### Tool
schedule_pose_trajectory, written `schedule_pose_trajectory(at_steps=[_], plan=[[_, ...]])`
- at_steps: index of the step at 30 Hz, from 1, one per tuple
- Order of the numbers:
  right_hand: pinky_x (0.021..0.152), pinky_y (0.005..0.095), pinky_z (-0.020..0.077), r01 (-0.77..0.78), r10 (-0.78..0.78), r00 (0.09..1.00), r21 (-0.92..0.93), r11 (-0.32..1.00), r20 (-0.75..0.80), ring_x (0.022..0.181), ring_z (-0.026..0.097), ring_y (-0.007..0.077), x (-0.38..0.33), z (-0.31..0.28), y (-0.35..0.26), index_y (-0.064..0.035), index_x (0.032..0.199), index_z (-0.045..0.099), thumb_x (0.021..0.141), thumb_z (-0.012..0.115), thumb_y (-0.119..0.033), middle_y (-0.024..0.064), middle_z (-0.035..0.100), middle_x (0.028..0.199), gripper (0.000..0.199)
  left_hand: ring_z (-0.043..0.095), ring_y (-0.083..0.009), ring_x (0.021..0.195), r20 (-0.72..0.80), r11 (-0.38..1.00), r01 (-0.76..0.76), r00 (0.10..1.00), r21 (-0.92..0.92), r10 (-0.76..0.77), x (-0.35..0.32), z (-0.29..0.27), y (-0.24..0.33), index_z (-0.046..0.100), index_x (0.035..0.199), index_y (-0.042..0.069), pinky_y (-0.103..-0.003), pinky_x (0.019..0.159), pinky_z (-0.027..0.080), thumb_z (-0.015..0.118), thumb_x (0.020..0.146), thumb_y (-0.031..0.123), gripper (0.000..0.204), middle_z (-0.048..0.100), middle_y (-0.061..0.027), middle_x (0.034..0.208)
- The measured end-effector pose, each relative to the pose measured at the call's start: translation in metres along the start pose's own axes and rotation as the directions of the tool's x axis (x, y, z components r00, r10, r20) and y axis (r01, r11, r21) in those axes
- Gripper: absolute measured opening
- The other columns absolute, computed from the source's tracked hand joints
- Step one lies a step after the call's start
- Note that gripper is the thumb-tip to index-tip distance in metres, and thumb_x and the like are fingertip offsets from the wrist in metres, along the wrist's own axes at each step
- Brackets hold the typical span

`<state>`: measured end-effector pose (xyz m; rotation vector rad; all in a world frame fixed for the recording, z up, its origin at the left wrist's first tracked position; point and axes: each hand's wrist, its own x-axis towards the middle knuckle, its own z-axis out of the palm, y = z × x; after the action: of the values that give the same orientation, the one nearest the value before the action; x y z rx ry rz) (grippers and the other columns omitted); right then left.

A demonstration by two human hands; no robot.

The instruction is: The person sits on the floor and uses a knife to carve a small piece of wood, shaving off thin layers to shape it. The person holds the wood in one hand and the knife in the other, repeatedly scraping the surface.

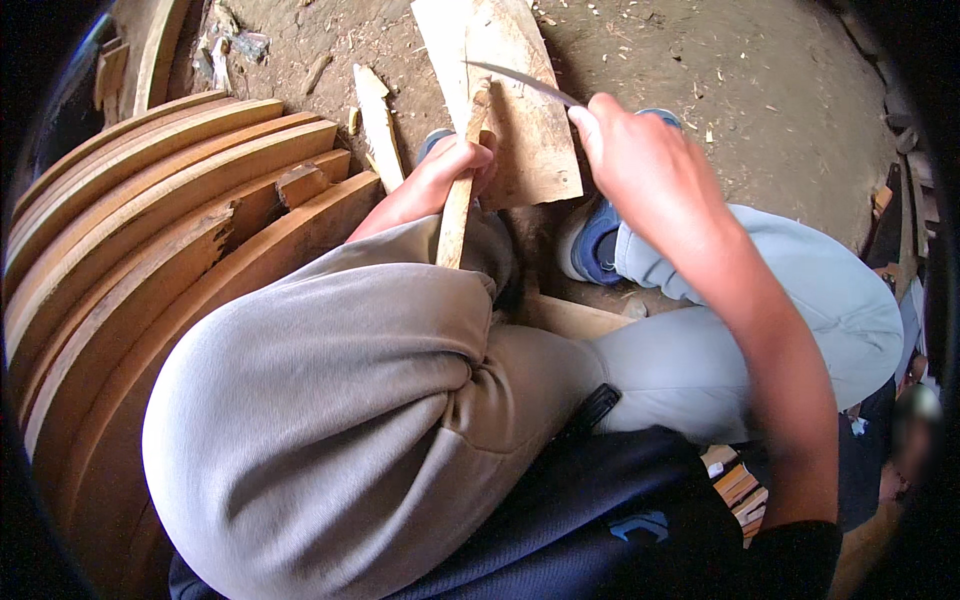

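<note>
Between my feet, my left hand (455, 170) is closed around a narrow wooden stick (456, 220). Its lower end comes back toward my left knee. In my right hand (650, 160) is a knife, its handle hidden in my fist. The thin, slightly curved knife blade (525, 80) points left, and its tip lies near the stick's upper end. Whether the edge touches the wood I cannot tell. A broad pale wooden board (535, 135) lies under the blade and behind the stick, with its near edge close to my shoes.
Several curved wooden planks (170, 190) are stacked along my left side. A splintered wood piece (378, 120) lies on the dirt floor (720, 60) beside my left forearm. Chips are scattered over the ground. More wood scraps (740, 490) lie low on the right. My blue shoe (600, 240) stands near the board.
</note>
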<state>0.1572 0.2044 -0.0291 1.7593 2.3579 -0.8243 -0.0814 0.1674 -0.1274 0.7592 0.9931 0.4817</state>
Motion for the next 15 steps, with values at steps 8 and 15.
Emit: schedule_pose_trajectory(at_steps=[8,15], plan=[[0.082,0.055,0.0516,-0.023,0.014,0.996,0.098,0.995,0.086,0.092,0.066,0.045,0.024,-0.002,0.025,-0.0056,0.101,0.069,0.1,0.043,-0.033,0.0241,0.069,0.098,0.038,0.054,-0.0107,0.074,-0.009,0.938,0.161,0.986,0.308,-0.166,-0.003,-0.011,0.03,0.064,0.102,0.0,-0.027,0.067,0.044,0.059,0.093,0.041,0.042,0.06,-0.001,0.085],[0.08,0.0545,0.0524,0.108,-0.104,0.991,-0.047,0.993,0.083,0.089,0.067,0.0438,0.031,-0.01,0.025,-0.0059,0.101,0.067,0.1,0.043,-0.033,0.0248,0.069,0.092,0.036,0.051,-0.0095,0.071,-0.198,0.856,0.318,0.946,0.408,-0.257,-0.015,0.011,0.059,0.059,0.101,0.003,-0.026,0.062,0.041,0.059,0.097,0.046,0.043,0.055,0.0,0.081]])
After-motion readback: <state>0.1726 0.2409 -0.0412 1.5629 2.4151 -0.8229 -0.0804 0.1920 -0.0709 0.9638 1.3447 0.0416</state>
